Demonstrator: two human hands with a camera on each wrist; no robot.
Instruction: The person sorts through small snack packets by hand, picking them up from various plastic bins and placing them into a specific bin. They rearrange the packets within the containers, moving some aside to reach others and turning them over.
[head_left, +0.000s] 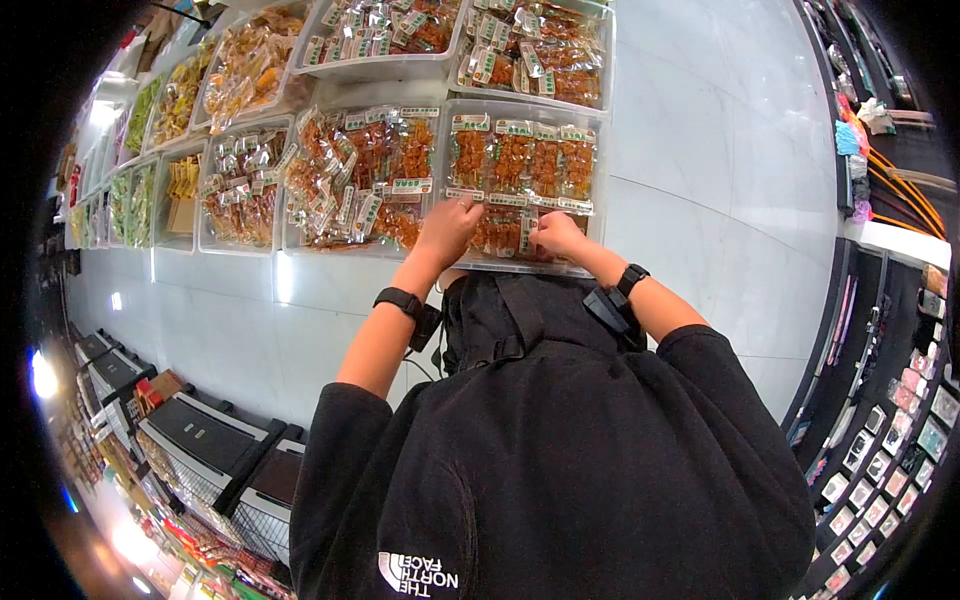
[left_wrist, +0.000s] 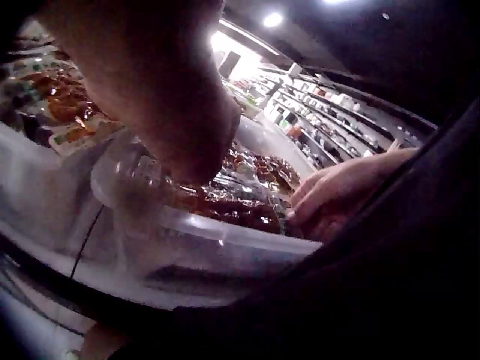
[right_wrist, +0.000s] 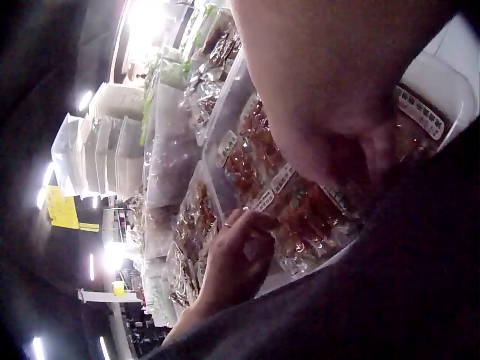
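Both hands are over the front row of a clear plastic bin [head_left: 603, 150] of bagged skewers. The left hand [head_left: 452, 228] pinches the labelled edge of a skewer packet [head_left: 497, 232] at the bin's left front. In the right wrist view, that hand's [right_wrist: 238, 253] thumb and fingertips come together by a label. To its right, the right hand [head_left: 562, 236] has curled fingers gripping a packet near the front wall; its fingertips are partly hidden in the right wrist view. Behind them, skewer packets [head_left: 520, 160] stand side by side, their white-and-green labels at the top.
Another bin [head_left: 365, 180] of jumbled skewer packets adjoins on the left. Further bins of packets [head_left: 535, 50] stand behind. Pale tiled floor [head_left: 715, 170] runs along the right, with a shelf of small goods [head_left: 880, 450] beyond. Black-lidded cases [head_left: 205, 440] stand at the lower left.
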